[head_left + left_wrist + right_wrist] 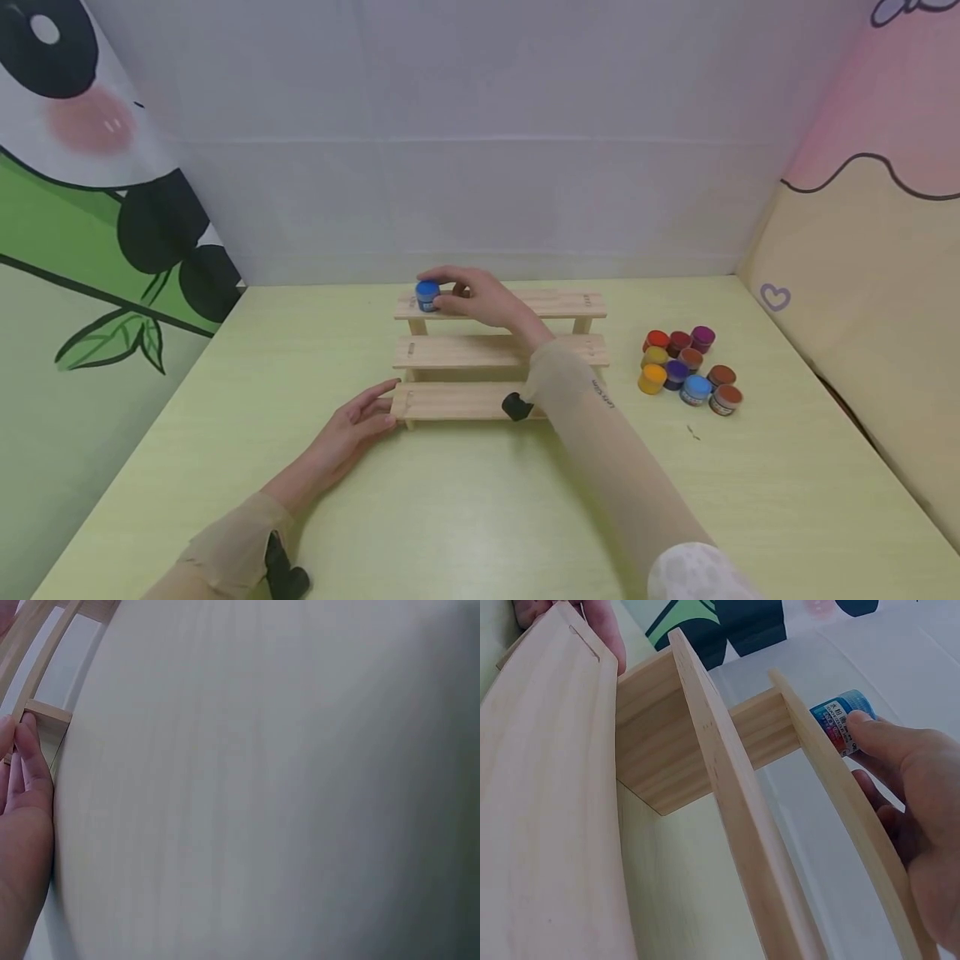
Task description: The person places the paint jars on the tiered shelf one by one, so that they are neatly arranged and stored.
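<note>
A small jar with a blue lid (427, 296) is at the left end of the top tier of a three-tier wooden rack (465, 352). My right hand (480, 296) pinches this paint jar between thumb and fingers. In the right wrist view the jar (841, 722) shows a printed label, and the thumb of the right hand (930, 795) lies against it. My left hand (358, 425) grips the left end of the lowest tier, thumb in front and fingers at the side. The left wrist view shows the left hand (26, 802) at the rack's end (49, 712).
To the right of the rack stands a cluster of several paint jars (677, 374) with red, yellow, purple, blue and brown colours. The light table (480, 517) meets a pale back wall (480, 200). Painted panels (870, 275) flank the sides.
</note>
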{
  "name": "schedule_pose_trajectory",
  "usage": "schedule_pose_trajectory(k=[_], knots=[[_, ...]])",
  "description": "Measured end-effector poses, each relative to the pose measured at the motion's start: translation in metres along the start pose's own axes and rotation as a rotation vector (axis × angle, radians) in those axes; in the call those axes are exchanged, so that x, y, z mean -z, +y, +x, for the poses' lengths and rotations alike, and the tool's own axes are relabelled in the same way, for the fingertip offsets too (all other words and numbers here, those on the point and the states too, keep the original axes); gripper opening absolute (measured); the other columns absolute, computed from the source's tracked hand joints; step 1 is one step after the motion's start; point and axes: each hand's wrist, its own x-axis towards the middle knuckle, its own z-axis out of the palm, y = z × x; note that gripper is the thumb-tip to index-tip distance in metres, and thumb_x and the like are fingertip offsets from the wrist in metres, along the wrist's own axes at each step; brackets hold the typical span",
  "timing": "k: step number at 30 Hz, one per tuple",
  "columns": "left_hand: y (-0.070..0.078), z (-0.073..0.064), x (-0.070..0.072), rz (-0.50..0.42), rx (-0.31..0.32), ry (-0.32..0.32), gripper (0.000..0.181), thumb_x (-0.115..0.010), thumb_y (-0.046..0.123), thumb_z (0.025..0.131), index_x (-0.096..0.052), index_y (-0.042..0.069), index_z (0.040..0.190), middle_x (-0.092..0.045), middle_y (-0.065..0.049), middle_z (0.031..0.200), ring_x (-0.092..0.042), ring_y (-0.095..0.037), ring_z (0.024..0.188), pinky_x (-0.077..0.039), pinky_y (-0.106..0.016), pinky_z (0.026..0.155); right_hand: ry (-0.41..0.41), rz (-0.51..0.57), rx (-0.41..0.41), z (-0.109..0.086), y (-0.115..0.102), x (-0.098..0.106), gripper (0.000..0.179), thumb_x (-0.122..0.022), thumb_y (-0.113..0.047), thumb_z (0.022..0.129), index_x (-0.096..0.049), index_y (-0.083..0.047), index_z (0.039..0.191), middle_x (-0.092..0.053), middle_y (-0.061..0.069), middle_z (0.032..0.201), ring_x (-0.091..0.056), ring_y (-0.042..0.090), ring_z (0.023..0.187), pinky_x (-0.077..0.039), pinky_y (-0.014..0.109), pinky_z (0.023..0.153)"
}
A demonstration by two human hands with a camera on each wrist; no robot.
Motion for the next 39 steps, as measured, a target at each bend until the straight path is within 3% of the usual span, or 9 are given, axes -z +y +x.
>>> schedule_pose_trajectory(k=[11,21,29,35,39], knots=[[0.001,-0.001,0.0,0.009,0.004,0.005,0.066,-0.059,0.016,0.099,-0.026,0.011,0.156,-0.062,0.009,0.123,-0.061,-0.001,0.114,-0.049,-0.015,0.097,0.007,-0.012,0.012,0.002,0.001,0.0,0.055,-0.064,-0.025,0.097,-0.045,-0.029,0.148,-0.054,0.003,0.144,-0.057,0.018,0.091,-0.05,0.028,0.077],[0.003,-0.003,-0.002,0.004,-0.006,0.005,0.067,-0.06,0.015,0.098,-0.026,0.01,0.156,-0.061,0.007,0.124,-0.06,-0.001,0.114,-0.049,-0.015,0.097,0.044,-0.101,0.005,-0.003,-0.008,0.011,0.07,-0.069,-0.028,0.094,-0.033,-0.026,0.154,-0.057,0.003,0.138,-0.06,0.014,0.102,-0.054,0.03,0.089],[0.003,-0.004,-0.002,-0.004,-0.011,0.004,0.067,-0.059,0.014,0.099,-0.025,0.009,0.156,-0.063,0.009,0.121,-0.061,-0.001,0.113,-0.049,-0.015,0.096,0.189,-0.164,0.078,-0.02,-0.012,0.023,0.064,-0.069,-0.029,0.094,-0.04,-0.023,0.15,-0.061,0.004,0.134,-0.059,0.019,0.111,-0.051,0.042,0.096],[0.002,-0.003,-0.002,0.002,-0.013,0.006,0.066,-0.059,0.014,0.099,-0.025,0.009,0.156,-0.062,0.009,0.121,-0.061,-0.001,0.113,-0.05,-0.015,0.096,0.376,-0.118,0.093,-0.041,-0.012,0.029,0.057,-0.071,-0.029,0.092,-0.049,-0.023,0.144,-0.065,0.005,0.129,-0.06,0.019,0.111,-0.049,0.041,0.096],[0.001,-0.003,-0.002,0.001,-0.013,0.004,0.066,-0.059,0.013,0.099,-0.025,0.009,0.156,-0.062,0.009,0.121,-0.061,-0.001,0.112,-0.05,-0.015,0.096,0.439,-0.097,0.11,-0.058,-0.013,0.032,0.054,-0.071,-0.024,0.092,-0.052,-0.018,0.142,-0.066,0.007,0.127,-0.061,0.021,0.111,-0.049,0.041,0.096]])
